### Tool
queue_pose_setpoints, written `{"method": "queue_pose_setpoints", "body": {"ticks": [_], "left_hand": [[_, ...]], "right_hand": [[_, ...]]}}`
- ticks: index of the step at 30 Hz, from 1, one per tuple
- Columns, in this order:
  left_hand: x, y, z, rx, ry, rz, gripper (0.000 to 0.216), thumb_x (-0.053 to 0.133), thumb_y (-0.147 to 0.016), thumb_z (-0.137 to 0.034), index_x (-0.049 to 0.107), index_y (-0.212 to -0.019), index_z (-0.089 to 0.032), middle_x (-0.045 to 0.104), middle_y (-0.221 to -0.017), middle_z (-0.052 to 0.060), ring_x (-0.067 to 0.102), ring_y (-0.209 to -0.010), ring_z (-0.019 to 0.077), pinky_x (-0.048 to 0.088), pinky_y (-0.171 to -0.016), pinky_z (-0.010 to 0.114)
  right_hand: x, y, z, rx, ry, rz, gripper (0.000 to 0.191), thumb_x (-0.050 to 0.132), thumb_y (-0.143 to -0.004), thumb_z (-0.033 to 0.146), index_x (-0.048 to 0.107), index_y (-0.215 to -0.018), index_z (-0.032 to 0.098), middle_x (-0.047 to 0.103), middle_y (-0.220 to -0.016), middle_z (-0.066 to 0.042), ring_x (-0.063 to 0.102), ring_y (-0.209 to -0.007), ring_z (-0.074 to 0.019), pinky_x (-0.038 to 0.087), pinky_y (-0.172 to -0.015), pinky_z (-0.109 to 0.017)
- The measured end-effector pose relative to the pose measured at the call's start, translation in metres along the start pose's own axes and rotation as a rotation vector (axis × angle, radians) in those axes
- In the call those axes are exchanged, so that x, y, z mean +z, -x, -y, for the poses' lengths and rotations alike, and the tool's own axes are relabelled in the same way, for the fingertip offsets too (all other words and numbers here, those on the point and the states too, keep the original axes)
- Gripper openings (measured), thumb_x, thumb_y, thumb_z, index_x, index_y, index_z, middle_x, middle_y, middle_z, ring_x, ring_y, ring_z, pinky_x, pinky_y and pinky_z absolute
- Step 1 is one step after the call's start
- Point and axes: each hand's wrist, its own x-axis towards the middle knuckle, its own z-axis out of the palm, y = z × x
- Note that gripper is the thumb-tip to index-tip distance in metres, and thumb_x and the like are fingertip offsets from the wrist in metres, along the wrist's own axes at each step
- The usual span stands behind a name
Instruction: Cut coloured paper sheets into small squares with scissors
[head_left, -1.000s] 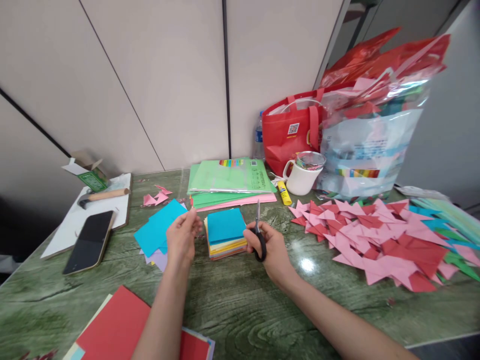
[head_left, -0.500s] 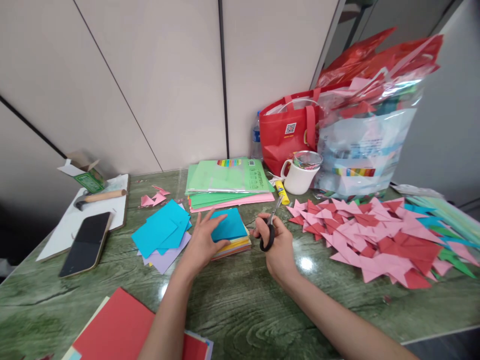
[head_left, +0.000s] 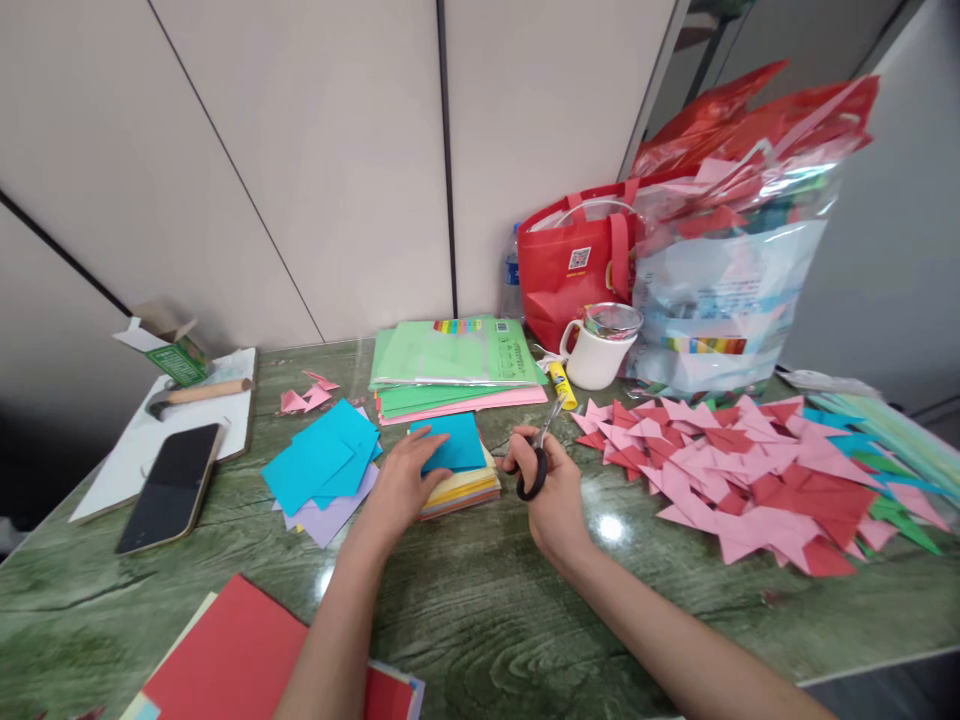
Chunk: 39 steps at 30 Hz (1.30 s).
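My left hand point(head_left: 403, 483) is at the left edge of a blue paper sheet point(head_left: 459, 443), thumb and fingers bent round its edge. The sheet lies shifted to the left on a stack of cut paper point(head_left: 465, 490), whose yellow, cream and orange edges show below it. To the right of the stack, my right hand point(head_left: 553, 500) is closed round the black handles of a pair of scissors point(head_left: 541, 455), with the blades pointing up and away. Loose blue sheets point(head_left: 322, 455) lie left of my left hand, over lilac sheets point(head_left: 337, 515).
Green paper packs point(head_left: 457, 355) lie behind the stack. A glue stick point(head_left: 562, 385), a white mug point(head_left: 596, 360), a red bag point(head_left: 577, 275) and a filled plastic bag point(head_left: 720, 300) stand behind. Folded paper pieces point(head_left: 750, 470) spread at right; a phone point(head_left: 171, 488) and hammer point(head_left: 199, 395) lie left.
My left hand has drawn the top blue sheet a little to the left on the stack, baring more of the lighter paper at right. The right hand with the scissors has hardly moved.
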Motion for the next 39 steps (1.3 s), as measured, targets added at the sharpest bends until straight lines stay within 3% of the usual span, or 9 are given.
{"method": "queue_pose_setpoints", "body": {"ticks": [4, 7, 12, 17, 24, 29, 32, 35, 39], "left_hand": [[0.003, 0.0, 0.002, 0.031, -0.006, -0.03, 0.03, 0.051, -0.073, -0.012, 0.063, -0.099, -0.018, 0.065, -0.102, 0.01, 0.057, -0.1, 0.022, 0.043, -0.087, 0.039], [0.001, -0.002, -0.005, 0.075, 0.103, -0.206, 0.025, 0.049, -0.073, -0.009, 0.066, -0.087, -0.02, 0.067, -0.091, 0.006, 0.059, -0.093, 0.0197, 0.042, -0.088, 0.039], [-0.012, -0.004, -0.025, -0.087, 0.705, -0.487, 0.012, 0.058, -0.069, -0.014, 0.066, -0.076, -0.02, 0.067, -0.081, 0.004, 0.058, -0.091, 0.0189, 0.042, -0.084, 0.035], [-0.016, -0.006, -0.031, -0.276, 1.188, -0.461, 0.012, 0.068, -0.059, -0.014, 0.065, -0.069, -0.019, 0.067, -0.078, 0.004, 0.059, -0.09, 0.0205, 0.042, -0.083, 0.035], [-0.012, -0.006, -0.034, -0.317, 1.154, -0.485, 0.009, 0.07, -0.059, -0.021, 0.063, -0.064, -0.017, 0.066, -0.095, 0.007, 0.053, -0.105, 0.0233, 0.037, -0.092, 0.036], [-0.008, -0.008, -0.034, -0.461, 1.202, -0.519, 0.057, 0.071, -0.06, -0.028, 0.052, -0.113, -0.024, 0.05, -0.125, 0.01, 0.044, -0.117, 0.0234, 0.039, -0.092, 0.033], [-0.006, -0.008, -0.034, -0.61, 1.231, -0.499, 0.071, 0.069, -0.063, -0.037, 0.038, -0.126, -0.025, 0.051, -0.124, 0.013, 0.05, -0.11, 0.0242, 0.045, -0.084, 0.034], [-0.004, -0.008, -0.033, -0.639, 1.19, -0.441, 0.067, 0.069, -0.062, -0.037, 0.041, -0.122, -0.026, 0.053, -0.121, 0.011, 0.055, -0.101, 0.023, 0.048, -0.075, 0.032], [-0.006, -0.008, -0.032, -0.607, 1.041, -0.578, 0.061, 0.073, -0.055, -0.032, 0.048, -0.108, -0.02, 0.061, -0.097, 0.008, 0.06, -0.081, 0.0163, 0.047, -0.063, 0.025]], "right_hand": [[0.0, -0.001, -0.002, -0.012, -0.011, 0.011, 0.021, 0.061, -0.073, 0.034, 0.054, -0.085, 0.018, 0.052, -0.056, 0.006, 0.051, -0.053, -0.0091, 0.041, -0.053, -0.023], [0.0, -0.002, -0.002, -0.026, 0.005, 0.006, 0.021, 0.061, -0.074, 0.033, 0.053, -0.087, 0.018, 0.056, -0.06, 0.004, 0.054, -0.058, -0.01, 0.043, -0.058, -0.024], [-0.001, -0.004, -0.002, -0.064, 0.05, -0.047, 0.031, 0.059, -0.074, 0.036, 0.051, -0.099, 0.019, 0.064, -0.085, -0.004, 0.059, -0.078, -0.0152, 0.045, -0.07, -0.029], [-0.002, -0.003, -0.001, -0.135, 0.063, -0.004, 0.03, 0.054, -0.078, 0.037, 0.049, -0.103, 0.02, 0.062, -0.1, -0.006, 0.058, -0.089, -0.0172, 0.042, -0.081, -0.033], [0.0, 0.002, 0.005, -0.103, 0.209, 0.075, 0.034, 0.069, -0.065, 0.03, 0.054, -0.093, 0.019, 0.056, -0.076, 0.001, 0.053, -0.071, -0.0143, 0.043, -0.066, -0.026], [0.0, 0.004, 0.009, -0.022, 0.182, 0.115, 0.034, 0.07, -0.062, 0.033, 0.054, -0.088, 0.018, 0.058, -0.075, -0.001, 0.052, -0.066, -0.0143, 0.041, -0.059, -0.024], [-0.001, 0.004, 0.009, -0.051, 0.198, 0.141, 0.029, 0.068, -0.065, 0.034, 0.055, -0.086, 0.018, 0.057, -0.074, -0.001, 0.051, -0.065, -0.0142, 0.041, -0.057, -0.024], [-0.002, 0.004, 0.007, -0.058, 0.204, 0.149, 0.028, 0.066, -0.067, 0.034, 0.057, -0.088, 0.018, 0.055, -0.07, 0.0, 0.05, -0.063, -0.0137, 0.04, -0.055, -0.023], [-0.003, 0.004, 0.003, -0.04, 0.174, 0.18, 0.033, 0.065, -0.068, 0.033, 0.059, -0.096, 0.018, 0.058, -0.073, -0.001, 0.052, -0.065, -0.0146, 0.041, -0.057, -0.024]]}}
